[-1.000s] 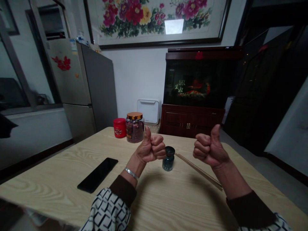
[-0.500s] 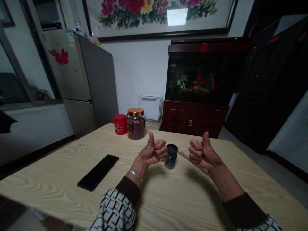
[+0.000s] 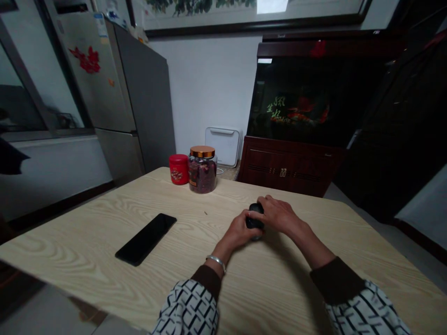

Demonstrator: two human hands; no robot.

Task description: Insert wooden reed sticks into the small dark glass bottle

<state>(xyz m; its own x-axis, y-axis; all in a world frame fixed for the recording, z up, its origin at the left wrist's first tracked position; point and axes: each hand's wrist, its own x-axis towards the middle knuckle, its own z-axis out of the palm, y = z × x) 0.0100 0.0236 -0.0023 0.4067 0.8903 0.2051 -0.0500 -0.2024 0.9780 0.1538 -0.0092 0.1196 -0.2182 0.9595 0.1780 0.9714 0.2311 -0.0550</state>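
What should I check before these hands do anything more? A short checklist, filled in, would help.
1. Left hand gripping the small dark jar: ok.
2. Right hand on that jar too: ok.
3. Small jar's lid fully seated: cannot tell; fingers cover much of it.
4. Phone apart from both hands: ok, lying flat.
5. Large jar closed: ok, copper-coloured lid on.

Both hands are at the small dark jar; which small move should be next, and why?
Probably, steady the small dark jar with the left hand before the right hand moves. The left hand grips it from the left and the right hand meets it from the right, so uneven pressure might tip it.
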